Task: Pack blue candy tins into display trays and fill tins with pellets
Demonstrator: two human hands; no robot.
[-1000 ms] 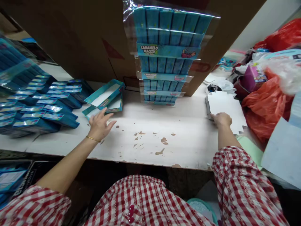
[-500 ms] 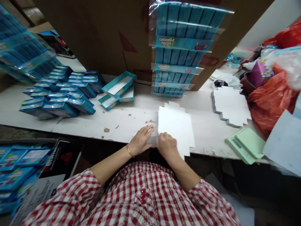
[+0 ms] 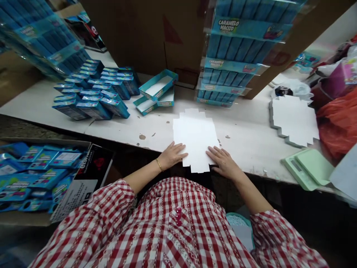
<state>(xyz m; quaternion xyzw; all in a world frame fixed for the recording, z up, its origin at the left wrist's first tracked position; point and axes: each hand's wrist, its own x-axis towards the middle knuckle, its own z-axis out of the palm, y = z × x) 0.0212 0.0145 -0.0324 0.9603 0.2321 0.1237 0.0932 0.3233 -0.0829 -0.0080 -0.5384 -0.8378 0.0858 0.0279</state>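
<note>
A flat white die-cut cardboard blank (image 3: 195,136) with notched edges lies on the table in front of me, its near end jutting past the table edge. My left hand (image 3: 173,155) rests at its left side, fingers stretched out and touching the edge. On the opposite side, my right hand (image 3: 223,160) lies with fingers spread, its fingertips on the blank's right edge. Neither hand is wrapped round anything. Beyond the blank stand blue open trays (image 3: 156,89), one propped across others, with white insides.
Many small blue boxes (image 3: 93,91) stand grouped at left. Wrapped stacks of blue packs (image 3: 231,65) lean against a large brown carton (image 3: 139,33). At right are another pile of white blanks (image 3: 295,119) and a green scale (image 3: 306,169). An open carton of blue packs (image 3: 41,175) sits lower left.
The white blank has turned straighter and lies flat before me. My right hand has gone from a closed grip on its left side to lying open at its right edge. The view has shifted.
</note>
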